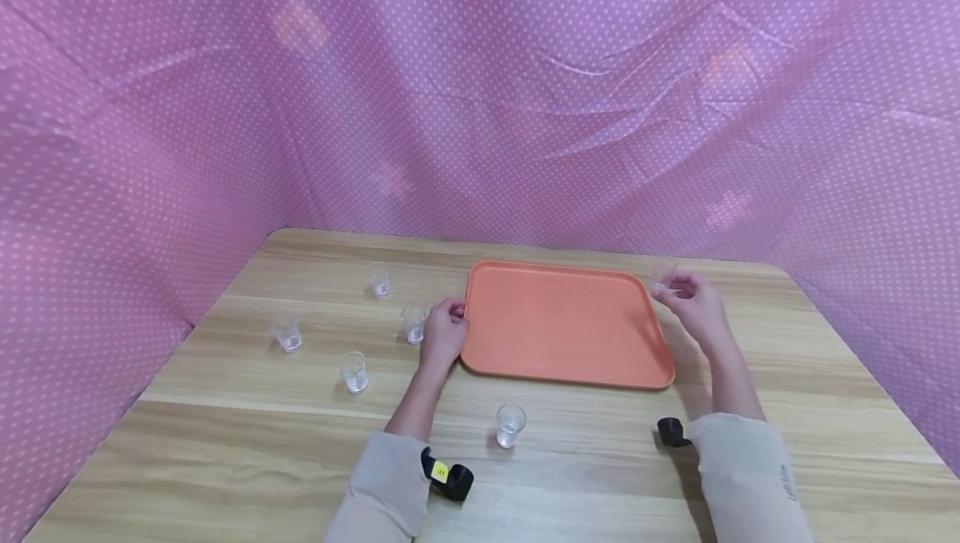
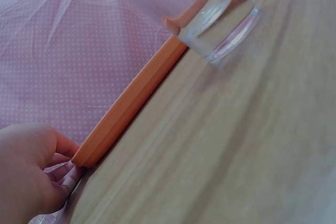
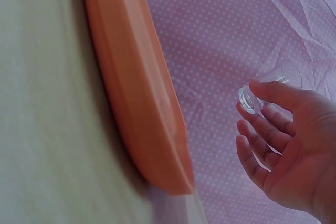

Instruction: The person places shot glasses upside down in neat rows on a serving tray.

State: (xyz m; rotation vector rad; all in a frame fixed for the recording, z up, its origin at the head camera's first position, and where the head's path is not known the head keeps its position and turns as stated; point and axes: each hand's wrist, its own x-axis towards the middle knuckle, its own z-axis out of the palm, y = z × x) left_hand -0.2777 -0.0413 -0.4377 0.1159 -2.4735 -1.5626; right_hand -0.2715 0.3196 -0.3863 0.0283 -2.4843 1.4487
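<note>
A person's left hand pinches the near-side rim of an orange tray, which lies flat on a wooden table and stretches from that grip toward the right hand. There, thumb and fingertips pinch a small clear glass, raised off the table just beyond the tray's opposite edge and apart from it. A second glass stands just outside the left hand; three more glasses stand farther out on that side. Another glass stands between the forearms, nearer the person than either grip. Pink dotted cloth hangs beyond both hands.
</note>
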